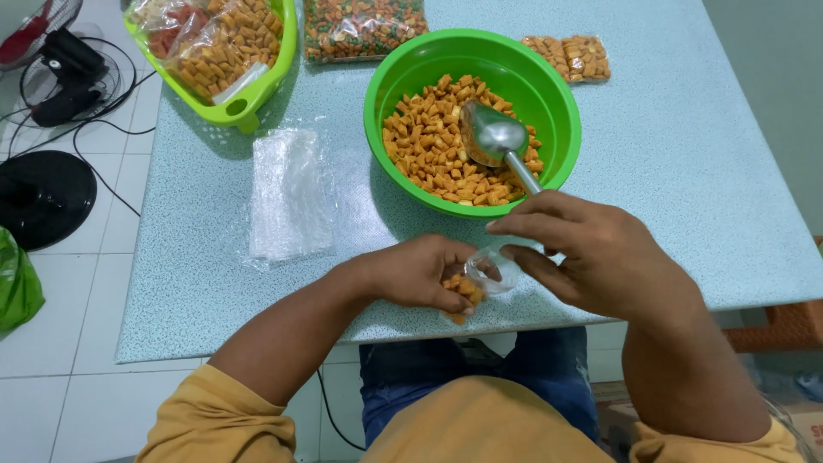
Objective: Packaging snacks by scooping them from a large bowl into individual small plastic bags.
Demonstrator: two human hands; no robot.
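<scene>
Both hands pinch a small clear bag (477, 281) of orange snacks: left hand (420, 273) closed round its bottom, right hand (591, 253) gripping its top. The bag lies slanted between them, mouth toward the right hand. Just beyond, a metal scoop (495, 137) rests in the green bowl (549, 86), handle pointing back at the right hand.

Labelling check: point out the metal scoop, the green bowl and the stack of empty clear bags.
metal scoop (491, 135), head view, on its bowl-shaped blade.
green bowl (561, 111), head view, on the right inner wall.
stack of empty clear bags (290, 195), head view, on its middle.
</scene>
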